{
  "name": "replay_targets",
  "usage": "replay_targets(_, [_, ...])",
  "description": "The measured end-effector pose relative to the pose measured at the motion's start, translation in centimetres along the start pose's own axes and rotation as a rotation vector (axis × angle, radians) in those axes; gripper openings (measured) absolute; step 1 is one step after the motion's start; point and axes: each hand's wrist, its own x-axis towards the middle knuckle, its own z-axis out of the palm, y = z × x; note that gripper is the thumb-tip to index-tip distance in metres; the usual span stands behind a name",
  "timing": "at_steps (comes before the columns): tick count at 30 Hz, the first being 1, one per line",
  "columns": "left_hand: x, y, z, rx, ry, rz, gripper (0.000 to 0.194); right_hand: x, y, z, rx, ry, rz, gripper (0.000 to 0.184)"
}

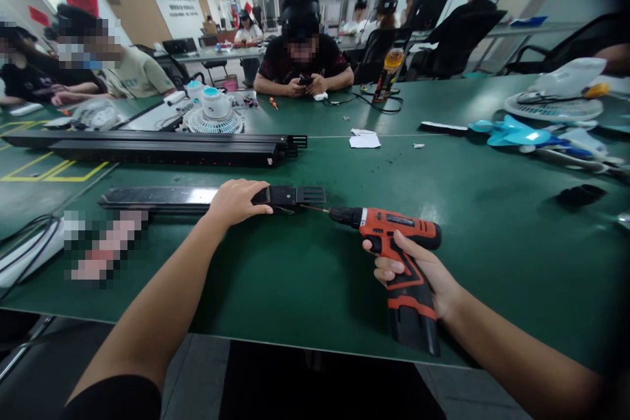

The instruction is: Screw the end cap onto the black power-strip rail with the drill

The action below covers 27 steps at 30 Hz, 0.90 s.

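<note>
A long black power strip (pixel 162 197) lies flat on the green table (pixel 305 275) in front of me. My left hand (pixel 237 201) rests on top of it near its right end, fingers closed over the casing. My right hand (pixel 418 269) grips the handle of a red and black cordless drill (pixel 398 243). The drill points left, and its bit touches the strip's right end bracket (pixel 302 195).
A second, longer black power strip (pixel 157 147) lies further back. Beyond it stand small white fans (pixel 215 111), a bottle (pixel 388 73), paper scraps (pixel 364 140) and blue fan blades (pixel 516 133). People sit across and to the left. Cables (pixel 24 243) lie at the left edge.
</note>
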Motion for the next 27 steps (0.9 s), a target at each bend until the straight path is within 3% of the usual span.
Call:
replay_targets(19, [0.3,0.1,-0.5,-0.002,-0.042,-0.018,0.069,0.0,-0.1,0.6,0.059,0.035,0.011,0.048])
replay_targets(27, [0.5,0.6,-2.0,0.023,-0.158,-0.051,0.068,0.0,-0.1,0.5,0.053,0.02,0.003,0.051])
